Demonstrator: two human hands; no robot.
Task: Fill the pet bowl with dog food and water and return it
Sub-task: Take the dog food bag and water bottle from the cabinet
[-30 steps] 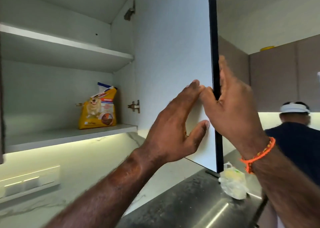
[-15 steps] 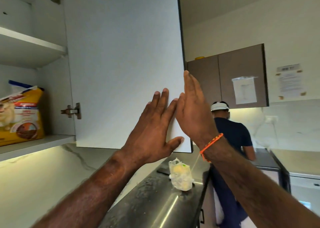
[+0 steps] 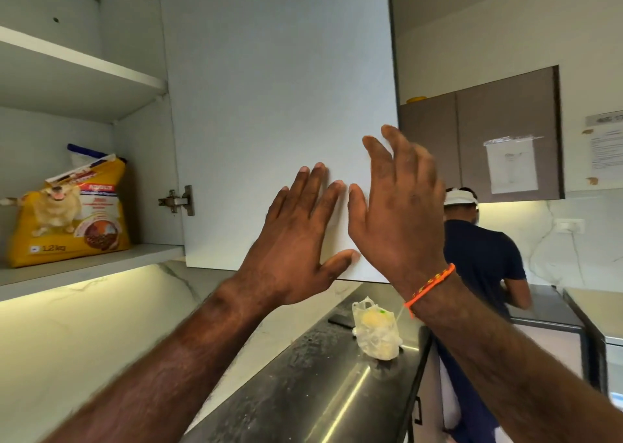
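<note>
Dog food bag (image 3: 69, 211) shelved, well left of both hands.

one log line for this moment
door: open | left hand: flat on door | right hand: open at door edge | food bag: on shelf

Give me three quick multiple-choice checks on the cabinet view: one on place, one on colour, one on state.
1. Where is the dog food bag?
A. on the counter
B. on the lower cabinet shelf
C. in the left hand

2. What colour is the band on the right wrist?
A. orange
B. green
C. white

3. How is the cabinet door?
A. shut
B. swung open
C. removed

Answers: 1 B, the bag stands on the lower shelf, left of the hinge. 2 A, the cord is bright orange. 3 B, the shelves are exposed and the left hand lies flat against the door's inner face.
</note>
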